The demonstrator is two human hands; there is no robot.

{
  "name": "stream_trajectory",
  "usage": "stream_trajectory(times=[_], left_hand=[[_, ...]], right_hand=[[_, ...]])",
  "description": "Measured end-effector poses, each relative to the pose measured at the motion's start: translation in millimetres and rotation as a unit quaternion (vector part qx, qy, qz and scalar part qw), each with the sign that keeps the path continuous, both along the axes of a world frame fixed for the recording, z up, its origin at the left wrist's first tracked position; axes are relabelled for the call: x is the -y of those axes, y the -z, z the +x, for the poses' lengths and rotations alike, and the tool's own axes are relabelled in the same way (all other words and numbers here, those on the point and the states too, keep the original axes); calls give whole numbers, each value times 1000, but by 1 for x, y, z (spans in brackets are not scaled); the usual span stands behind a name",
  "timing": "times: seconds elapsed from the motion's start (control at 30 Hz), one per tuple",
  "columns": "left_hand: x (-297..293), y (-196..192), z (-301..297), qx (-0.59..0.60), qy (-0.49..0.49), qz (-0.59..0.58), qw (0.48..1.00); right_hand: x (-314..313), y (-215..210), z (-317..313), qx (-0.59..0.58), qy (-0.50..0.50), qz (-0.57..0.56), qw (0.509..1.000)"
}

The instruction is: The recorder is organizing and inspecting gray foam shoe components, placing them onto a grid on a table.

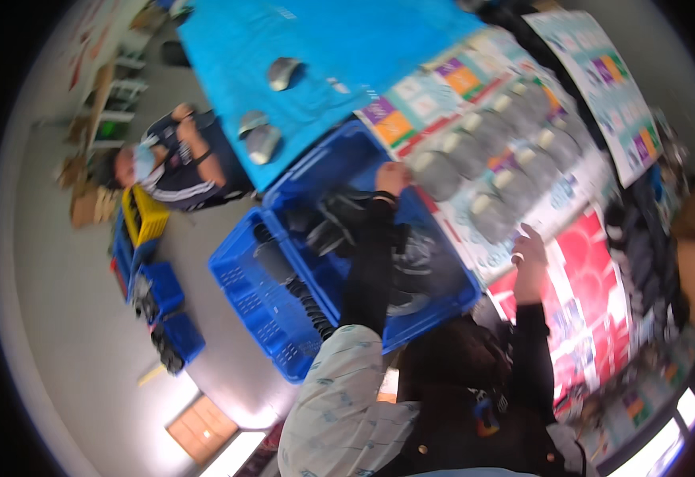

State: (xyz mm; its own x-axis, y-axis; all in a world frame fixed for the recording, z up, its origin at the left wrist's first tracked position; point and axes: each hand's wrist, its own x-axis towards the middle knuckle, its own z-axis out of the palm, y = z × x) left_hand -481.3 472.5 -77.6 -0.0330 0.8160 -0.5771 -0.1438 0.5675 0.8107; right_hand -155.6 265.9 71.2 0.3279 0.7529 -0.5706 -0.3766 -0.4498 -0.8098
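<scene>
Blue crates (300, 314): moulded, perforated plastic. Round lids (436, 173): dull grey metal. Table cover (339, 48): matt blue cloth. Posters (602, 71): glossy printed paper.

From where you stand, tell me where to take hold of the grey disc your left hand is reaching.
Grip the grey disc by its near rim, coming from the blue crate side. It lies flat on the printed sheet, so only the edge offers purchase, and more discs crowd its far side. The left hand is already at that edge; whether it touches is too blurred to tell.
</scene>
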Motion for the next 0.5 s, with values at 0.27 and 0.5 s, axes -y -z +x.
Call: stream_trajectory(times=[0.27, 0.5], left_hand=[[-13, 16, 51, 78, -46, -28, 996], [-13, 18, 34, 29, -29, 5, 999]], right_hand=[[-67, -259, -115, -536, -401, 461, 582], [-66, -265, -124, -633, -449, 386, 499]])
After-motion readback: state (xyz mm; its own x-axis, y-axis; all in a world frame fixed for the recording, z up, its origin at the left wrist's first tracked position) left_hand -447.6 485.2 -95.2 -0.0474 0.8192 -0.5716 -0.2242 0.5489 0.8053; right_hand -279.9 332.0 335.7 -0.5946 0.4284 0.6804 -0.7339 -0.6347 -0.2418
